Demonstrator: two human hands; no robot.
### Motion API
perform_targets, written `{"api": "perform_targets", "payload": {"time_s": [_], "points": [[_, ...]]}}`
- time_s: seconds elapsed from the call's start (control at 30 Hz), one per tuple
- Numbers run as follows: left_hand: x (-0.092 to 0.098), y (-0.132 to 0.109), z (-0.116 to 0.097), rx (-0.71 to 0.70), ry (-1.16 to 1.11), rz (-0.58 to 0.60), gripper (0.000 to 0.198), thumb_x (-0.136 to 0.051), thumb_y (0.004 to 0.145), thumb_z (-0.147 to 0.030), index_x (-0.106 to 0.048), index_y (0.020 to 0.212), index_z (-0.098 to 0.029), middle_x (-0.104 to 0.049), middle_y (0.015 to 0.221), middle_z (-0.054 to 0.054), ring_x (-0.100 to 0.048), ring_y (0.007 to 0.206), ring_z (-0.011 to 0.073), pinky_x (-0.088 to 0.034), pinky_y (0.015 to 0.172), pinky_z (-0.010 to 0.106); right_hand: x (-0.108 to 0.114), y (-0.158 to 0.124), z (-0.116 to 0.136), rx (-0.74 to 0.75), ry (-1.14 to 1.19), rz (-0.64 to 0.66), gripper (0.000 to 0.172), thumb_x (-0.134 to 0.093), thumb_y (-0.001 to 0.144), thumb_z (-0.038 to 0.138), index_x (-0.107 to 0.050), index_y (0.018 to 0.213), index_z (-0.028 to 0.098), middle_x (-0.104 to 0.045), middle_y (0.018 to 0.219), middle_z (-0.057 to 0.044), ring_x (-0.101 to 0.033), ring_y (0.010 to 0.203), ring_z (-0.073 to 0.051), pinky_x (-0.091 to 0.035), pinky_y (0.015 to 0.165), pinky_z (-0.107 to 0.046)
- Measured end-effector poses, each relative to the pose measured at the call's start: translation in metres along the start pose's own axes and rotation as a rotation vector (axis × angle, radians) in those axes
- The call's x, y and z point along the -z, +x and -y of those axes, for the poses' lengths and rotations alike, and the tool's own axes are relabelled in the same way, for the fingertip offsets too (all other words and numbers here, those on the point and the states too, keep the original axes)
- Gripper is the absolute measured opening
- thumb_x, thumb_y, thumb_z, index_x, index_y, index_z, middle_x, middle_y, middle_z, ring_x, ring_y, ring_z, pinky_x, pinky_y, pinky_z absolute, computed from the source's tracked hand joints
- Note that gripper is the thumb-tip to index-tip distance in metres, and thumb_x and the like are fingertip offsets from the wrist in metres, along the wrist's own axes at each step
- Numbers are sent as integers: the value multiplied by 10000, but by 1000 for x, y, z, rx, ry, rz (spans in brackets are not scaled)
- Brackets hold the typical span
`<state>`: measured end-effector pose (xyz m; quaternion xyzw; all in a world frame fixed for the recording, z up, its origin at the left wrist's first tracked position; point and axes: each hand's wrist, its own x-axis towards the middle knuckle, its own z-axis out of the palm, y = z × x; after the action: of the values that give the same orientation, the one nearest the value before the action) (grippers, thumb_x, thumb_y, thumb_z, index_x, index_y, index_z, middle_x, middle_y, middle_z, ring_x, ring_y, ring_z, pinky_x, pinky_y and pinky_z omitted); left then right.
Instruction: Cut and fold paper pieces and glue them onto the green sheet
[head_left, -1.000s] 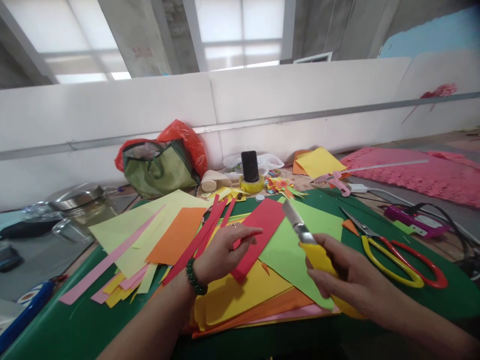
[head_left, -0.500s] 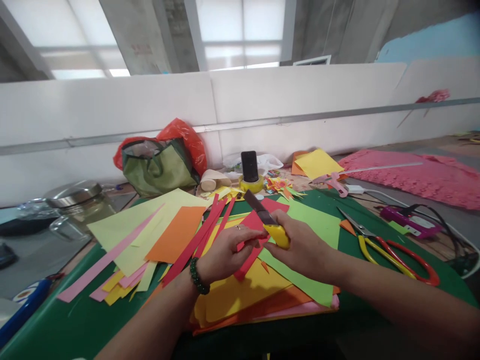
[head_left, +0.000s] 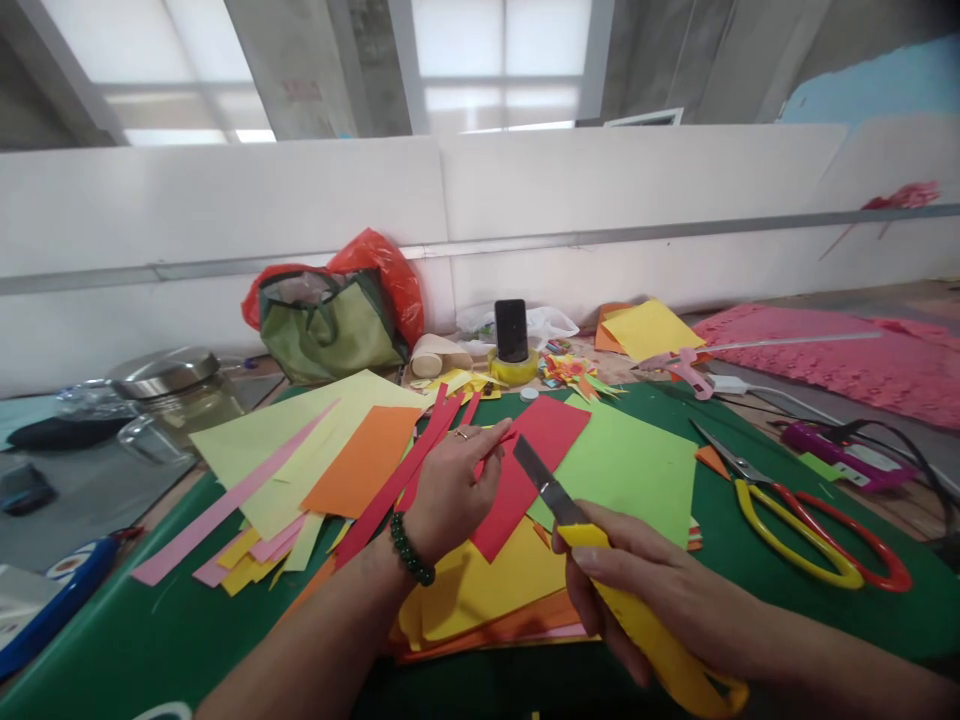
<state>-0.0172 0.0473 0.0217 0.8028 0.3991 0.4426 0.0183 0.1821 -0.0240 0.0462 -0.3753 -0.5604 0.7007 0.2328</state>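
My right hand (head_left: 630, 580) grips the yellow handle of a utility knife (head_left: 645, 620), its dark blade pointing up and to the left over a red paper sheet (head_left: 536, 450). With its fingers closed, my left hand (head_left: 457, 485) is at the left edge of that sheet, pinching what looks like a small piece of red paper (head_left: 481, 468). A green bead bracelet circles the left wrist. Beneath lie stacked yellow sheets (head_left: 487, 595), a light green sheet (head_left: 630, 465) to the right, and red strips (head_left: 394, 475) to the left.
Large scissors (head_left: 795, 520) lie at right, near a pink glue gun (head_left: 686, 370) and a purple power strip (head_left: 847, 455). Orange paper (head_left: 367, 460), a glass jug (head_left: 176, 390) and a green bag (head_left: 326, 325) occupy the left. A phone (head_left: 511, 330) stands at the back beside tape.
My right hand has drawn the knife back toward me and right, away from my left hand. The left hand has lifted slightly and turned, its fingers pinched together. The view has shifted a little.
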Motion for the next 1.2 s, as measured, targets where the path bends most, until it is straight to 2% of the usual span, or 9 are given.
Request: {"api": "perform_targets", "payload": {"time_s": [0.2, 0.37, 0.8, 1.2], "points": [[0, -1, 0, -114, 162, -41, 314, -463, 869, -140, -670, 1104, -138, -732, 886, 94, -673, 797, 207, -547, 696, 319, -1, 3, -4, -81, 132, 36, 346, -531, 782, 481, -459, 958, 192, -578, 571, 48, -475, 326, -63, -330, 337, -151], [3, 0, -2, -155, 255, -77, 302, -456, 876, -145, -680, 1078, -129, -729, 811, 81, -678, 743, 209, -544, 639, 316, -2, 4, -7, -109, 197, 44, 333, -546, 758, 470, -455, 927, 198, -573, 546, 50, -465, 314, -63, -326, 321, -144], [2, -1, -1, -206, 320, -111, 289, -461, 883, -146, -664, 1087, -126, -725, 799, 76, -668, 724, 203, -518, 618, 319, 0, 7, -9, -64, 231, 26, 371, -561, 743, 494, -460, 929, 190, -573, 538, 54, -450, 295, -57, -320, 295, -136], [9, 1, -8, -383, 518, -142, 288, -462, 884, -109, -626, 1120, -99, -700, 753, 68, -641, 678, 204, -502, 660, 350, 1, 9, -11, -43, 265, 5, 368, -562, 752, 493, -473, 932, 184, -583, 539, 44, -446, 285, -63, -335, 292, -148]]}}
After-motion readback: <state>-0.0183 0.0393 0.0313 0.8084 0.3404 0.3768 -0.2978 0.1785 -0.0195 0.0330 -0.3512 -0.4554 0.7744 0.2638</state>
